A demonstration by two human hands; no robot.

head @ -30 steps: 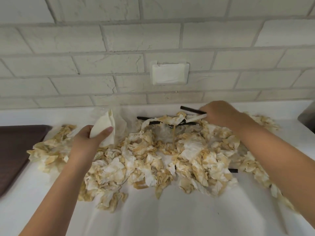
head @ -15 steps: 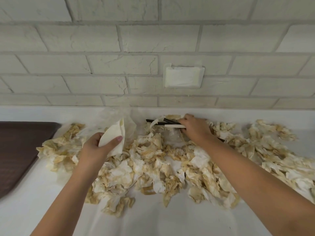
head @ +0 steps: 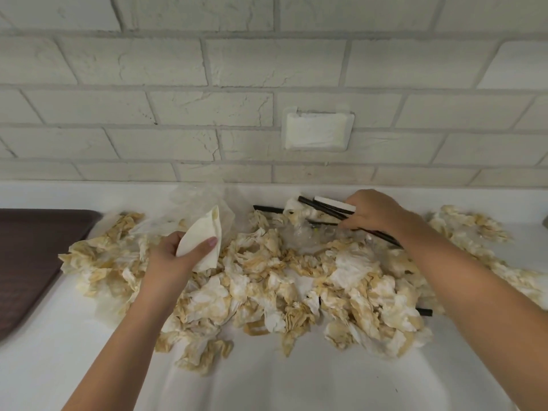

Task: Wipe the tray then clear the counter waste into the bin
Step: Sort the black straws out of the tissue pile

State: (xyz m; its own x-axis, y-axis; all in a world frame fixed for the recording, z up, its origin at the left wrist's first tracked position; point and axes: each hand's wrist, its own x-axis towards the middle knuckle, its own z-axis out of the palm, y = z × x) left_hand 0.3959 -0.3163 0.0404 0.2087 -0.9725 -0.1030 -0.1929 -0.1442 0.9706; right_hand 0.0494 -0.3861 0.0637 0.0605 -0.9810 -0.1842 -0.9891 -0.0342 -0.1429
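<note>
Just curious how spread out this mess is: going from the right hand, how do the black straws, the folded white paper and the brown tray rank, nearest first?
1. black straws, gripped by the right hand.
2. folded white paper, in the left hand, centre-left.
3. brown tray, far left.

My only view comes from the wide-angle camera on my head, looking forward and down across the white counter (head: 267,381) to the brick wall (head: 178,69) straight ahead. It sits close: my left hand (head: 175,256) and right hand (head: 376,215) lie mid-frame, and the left edge cuts the brown tray (head: 35,262)
</note>
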